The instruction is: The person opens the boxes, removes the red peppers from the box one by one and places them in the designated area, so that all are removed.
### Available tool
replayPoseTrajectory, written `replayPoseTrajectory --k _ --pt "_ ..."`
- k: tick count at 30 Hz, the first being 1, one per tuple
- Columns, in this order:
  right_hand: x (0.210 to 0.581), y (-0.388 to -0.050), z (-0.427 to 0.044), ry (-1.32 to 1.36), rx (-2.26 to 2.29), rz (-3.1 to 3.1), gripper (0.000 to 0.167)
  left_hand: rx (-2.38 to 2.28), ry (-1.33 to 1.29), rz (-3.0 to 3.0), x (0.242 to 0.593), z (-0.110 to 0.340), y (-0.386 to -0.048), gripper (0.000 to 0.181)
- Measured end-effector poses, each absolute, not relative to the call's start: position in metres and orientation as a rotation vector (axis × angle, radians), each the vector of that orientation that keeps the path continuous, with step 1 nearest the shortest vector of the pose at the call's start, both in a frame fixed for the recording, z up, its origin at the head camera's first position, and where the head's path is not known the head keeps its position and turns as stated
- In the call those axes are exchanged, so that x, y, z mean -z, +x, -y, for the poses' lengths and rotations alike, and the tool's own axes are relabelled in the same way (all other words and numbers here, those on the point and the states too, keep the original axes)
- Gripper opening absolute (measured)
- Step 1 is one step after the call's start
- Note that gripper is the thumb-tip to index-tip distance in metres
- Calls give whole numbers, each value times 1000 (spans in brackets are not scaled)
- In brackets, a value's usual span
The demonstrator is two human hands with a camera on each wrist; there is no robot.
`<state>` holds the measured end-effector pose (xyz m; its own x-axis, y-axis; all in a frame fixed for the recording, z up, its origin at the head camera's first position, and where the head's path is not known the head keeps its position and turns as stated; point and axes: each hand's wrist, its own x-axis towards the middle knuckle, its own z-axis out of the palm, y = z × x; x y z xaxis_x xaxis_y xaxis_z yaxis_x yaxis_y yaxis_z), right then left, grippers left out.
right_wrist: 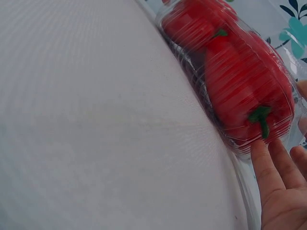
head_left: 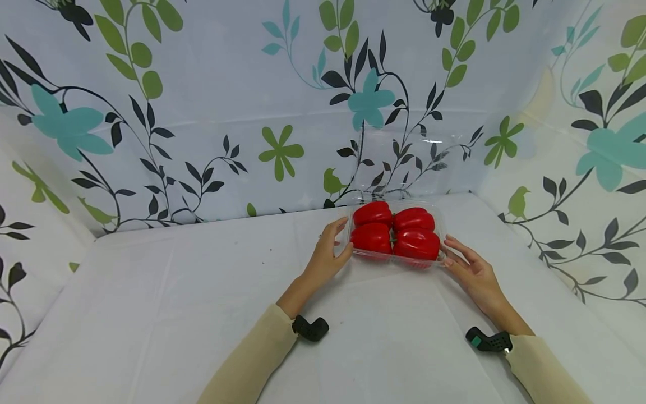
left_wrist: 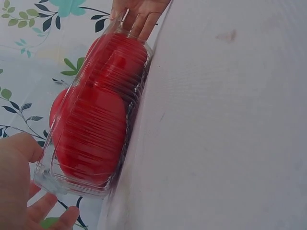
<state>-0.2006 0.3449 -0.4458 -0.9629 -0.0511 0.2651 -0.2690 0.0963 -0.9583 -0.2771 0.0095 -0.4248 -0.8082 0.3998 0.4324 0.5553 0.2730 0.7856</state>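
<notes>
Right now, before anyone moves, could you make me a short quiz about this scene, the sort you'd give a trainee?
1. How many red peppers are in the clear container?

2. Where are the left hand and the right hand?
a) Both at the same end of the clear container
b) At opposite ends of the clear container
c) Both flat on top of the red peppers

3. Fill in the blank: in the right wrist view, the pepper stems are ____ in color.

Key: 1. Four. 2. b. 3. Green.
</notes>
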Motion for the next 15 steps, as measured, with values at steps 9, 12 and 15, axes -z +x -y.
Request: replayPoseTrajectory --k 9,12,15 --pt "446 -201 -345 333 -2002 2184 50 1476 -875 2441 424 -10 -277 53" --pt "446 -201 -345 332 -2014 2179 51 1472 -856 2458 424 -10 -276 53" --pt "446 -201 -345 321 -2004 2189 51 1480 -853 2462 424 -11 -276 53"
